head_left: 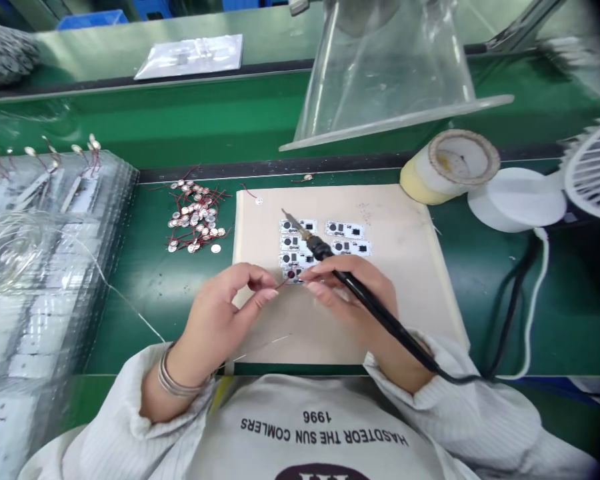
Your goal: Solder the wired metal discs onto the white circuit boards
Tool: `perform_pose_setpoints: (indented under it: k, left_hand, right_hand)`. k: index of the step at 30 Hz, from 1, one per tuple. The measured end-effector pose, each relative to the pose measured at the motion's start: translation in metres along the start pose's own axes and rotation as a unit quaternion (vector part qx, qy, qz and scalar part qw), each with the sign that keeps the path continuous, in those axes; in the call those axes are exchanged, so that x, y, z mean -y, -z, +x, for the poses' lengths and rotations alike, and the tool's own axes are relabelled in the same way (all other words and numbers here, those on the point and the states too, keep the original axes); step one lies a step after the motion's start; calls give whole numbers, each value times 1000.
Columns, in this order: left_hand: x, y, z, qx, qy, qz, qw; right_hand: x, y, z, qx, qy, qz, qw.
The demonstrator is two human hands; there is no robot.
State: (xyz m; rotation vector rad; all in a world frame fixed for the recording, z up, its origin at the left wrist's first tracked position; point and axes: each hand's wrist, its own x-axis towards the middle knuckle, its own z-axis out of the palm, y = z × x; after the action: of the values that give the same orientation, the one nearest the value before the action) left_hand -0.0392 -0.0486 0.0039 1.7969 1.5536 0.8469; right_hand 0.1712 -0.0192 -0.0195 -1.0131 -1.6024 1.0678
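My left hand (220, 313) is pinched on a thin wire (281, 283) that runs to the nearest small circuit board (294, 273). My right hand (353, 293) holds a black soldering iron (330, 260) across its fingers, tip pointing up and left above the boards, while its fingertips rest at the same board. Several small white circuit boards (347, 231) lie in rows on a beige work mat (405, 280). A strand of solder wire (260, 347) lies on the mat near my left wrist.
A pile of small round discs with red leads (196, 217) lies left of the mat. Stacked clear trays (45, 267) fill the left side. A tape roll (453, 165), a white fan (597, 167) on its base, a clear hood (390, 73) and cables (515, 313) stand to the right and behind.
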Motion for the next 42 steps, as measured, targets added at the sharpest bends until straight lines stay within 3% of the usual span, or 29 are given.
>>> perform_pose_setpoints:
  k: [5,9,16,21,26,38,42]
  left_hand:
    - [-14,-13,4,-3,-57,14,998]
    - [-16,-16,6,-7,-64,20,998]
    - [-14,-25,2,13,17,-92,996]
    - [-15,-28,-1,14,51,-133,990]
    - [-15,-28,0,18,24,-109,994]
    - [-17,-31,2,-41,17,-1,999]
    - [-14,-31,2,-17,-32,9,999]
  right_hand:
    - [-1,-9,2,-22,-47,110,993]
    - [4,-9,2,-58,-37,95,993]
    - [3,-9,2,-90,12,45,995]
    - [5,-8,1,-73,9,67,995]
    - [9,-6,1,-60,-15,80,995]
    - [-1,-9,-4,-104,22,18,994]
    - [-2,-6,0,-81,96,-55,991]
